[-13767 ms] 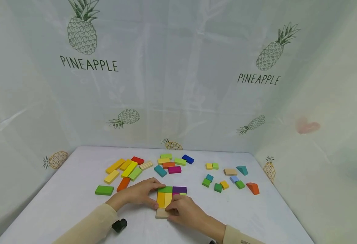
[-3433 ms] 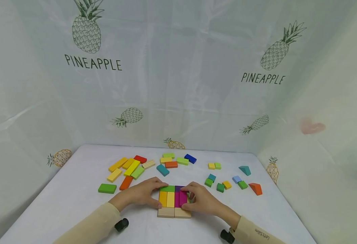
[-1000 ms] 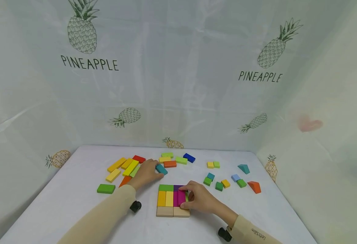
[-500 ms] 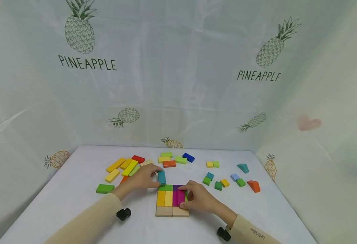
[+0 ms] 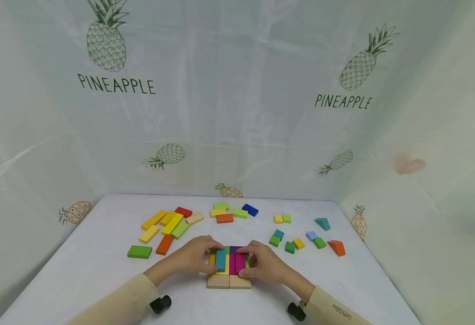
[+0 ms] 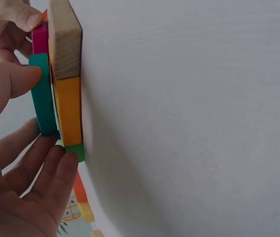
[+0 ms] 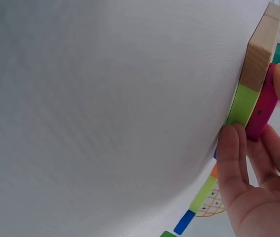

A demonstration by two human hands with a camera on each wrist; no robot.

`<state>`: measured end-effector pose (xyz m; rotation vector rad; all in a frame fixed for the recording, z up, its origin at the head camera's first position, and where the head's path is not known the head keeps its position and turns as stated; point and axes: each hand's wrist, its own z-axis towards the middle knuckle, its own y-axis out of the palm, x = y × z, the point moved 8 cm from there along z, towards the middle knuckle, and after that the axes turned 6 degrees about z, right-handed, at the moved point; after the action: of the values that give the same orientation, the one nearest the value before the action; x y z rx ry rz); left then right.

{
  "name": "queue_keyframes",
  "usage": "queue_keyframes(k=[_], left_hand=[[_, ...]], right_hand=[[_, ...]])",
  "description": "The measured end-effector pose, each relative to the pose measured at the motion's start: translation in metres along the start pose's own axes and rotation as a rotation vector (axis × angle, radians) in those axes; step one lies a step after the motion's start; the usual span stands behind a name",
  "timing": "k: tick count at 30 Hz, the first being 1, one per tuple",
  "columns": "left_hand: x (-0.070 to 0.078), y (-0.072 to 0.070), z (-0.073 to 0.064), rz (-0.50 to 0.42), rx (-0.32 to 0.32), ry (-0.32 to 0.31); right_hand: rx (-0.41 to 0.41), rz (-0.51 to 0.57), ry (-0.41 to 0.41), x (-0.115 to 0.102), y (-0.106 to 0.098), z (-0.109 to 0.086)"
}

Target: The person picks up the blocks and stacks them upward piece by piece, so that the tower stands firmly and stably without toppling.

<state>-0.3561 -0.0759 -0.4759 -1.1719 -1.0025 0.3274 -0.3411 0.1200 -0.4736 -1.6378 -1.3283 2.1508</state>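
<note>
Lighting is bright, even and diffuse, with soft, faint shadows. The head view bows at its edges. Both wrist views are slightly soft up close.

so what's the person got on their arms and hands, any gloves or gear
No gloves: both the left hand and the right hand are bare. Each arm wears a long cream-beige sleeve down to the wrist. The right sleeve bears small dark lettering near the cuff, too small to read. A small black device sits under the left wrist and another under the right.
</note>
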Motion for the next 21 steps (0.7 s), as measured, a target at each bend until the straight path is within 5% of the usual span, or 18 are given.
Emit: queue_keyframes(k=[21], left_hand=[[0.0032, 0.0032, -0.0072, 0.039, -0.013, -0.002]], right_hand=[[-0.001, -0.001, 0.014, -0.0025, -0.0003, -0.0006]])
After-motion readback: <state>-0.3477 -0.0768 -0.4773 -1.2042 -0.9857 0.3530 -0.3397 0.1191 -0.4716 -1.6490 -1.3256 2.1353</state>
